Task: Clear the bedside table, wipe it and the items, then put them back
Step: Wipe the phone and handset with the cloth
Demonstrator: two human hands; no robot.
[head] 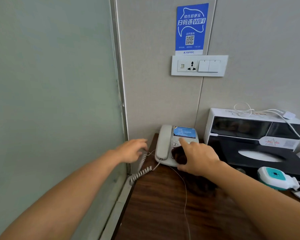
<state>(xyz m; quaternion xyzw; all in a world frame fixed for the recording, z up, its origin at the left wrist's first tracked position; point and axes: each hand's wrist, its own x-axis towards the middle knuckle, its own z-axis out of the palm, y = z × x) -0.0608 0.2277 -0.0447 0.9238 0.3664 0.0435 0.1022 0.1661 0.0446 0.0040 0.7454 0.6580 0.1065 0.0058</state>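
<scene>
A grey-white corded telephone (163, 143) sits in the back left corner of the dark wooden bedside table (156, 208). My right hand (200, 158) presses a dark brown cloth (178, 155) onto the phone's keypad, with the index finger stretched toward the buttons below the blue label. My left hand (132, 149) hovers at the table's left edge beside the phone, fingers apart and holding nothing. It is just above the coiled handset cord (140, 172), which hangs over that edge.
A black tissue box (270, 159) lies to the right, with a white-and-black box (249, 126) carrying a white cable behind it. A teal-and-white plug device (275, 177) lies at the right edge. A frosted glass panel (50, 101) bounds the left. A socket panel (199, 65) and blue WiFi sign (190, 28) are on the wall.
</scene>
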